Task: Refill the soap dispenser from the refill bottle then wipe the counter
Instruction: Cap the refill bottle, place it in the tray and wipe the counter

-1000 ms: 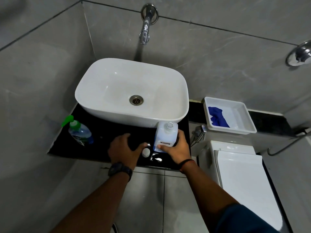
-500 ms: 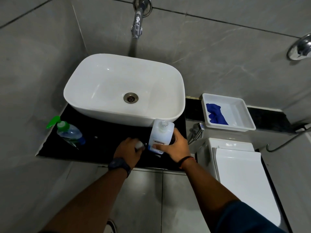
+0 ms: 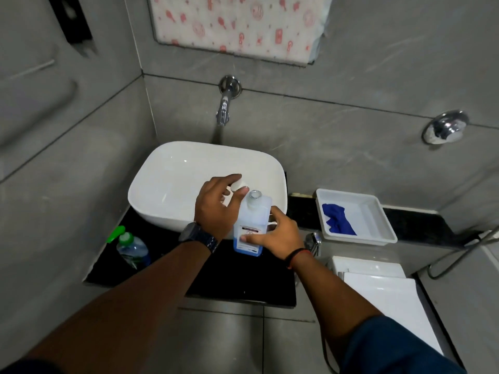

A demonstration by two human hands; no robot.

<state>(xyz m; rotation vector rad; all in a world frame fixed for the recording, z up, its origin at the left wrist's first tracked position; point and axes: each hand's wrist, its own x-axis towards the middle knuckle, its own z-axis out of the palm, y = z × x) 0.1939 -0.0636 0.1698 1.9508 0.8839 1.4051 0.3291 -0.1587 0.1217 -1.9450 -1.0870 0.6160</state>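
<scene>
Refill bottle: one clear refill bottle (image 3: 252, 222), uncapped, held upright over the black counter (image 3: 237, 276) at the basin's front right edge.
Right hand: right hand (image 3: 278, 234) wraps the bottle's lower body.
Left hand: left hand (image 3: 218, 205) pinches one white cap (image 3: 240, 184) just beside the open neck.
Soap dispenser: one green-pump soap dispenser (image 3: 131, 245) stands at the counter's left edge.
Basin: one white basin (image 3: 172, 182) under one wall tap (image 3: 224, 109).
Tray: one white tray (image 3: 378, 225) on the ledge to the right holds one blue cloth (image 3: 336, 218).
</scene>
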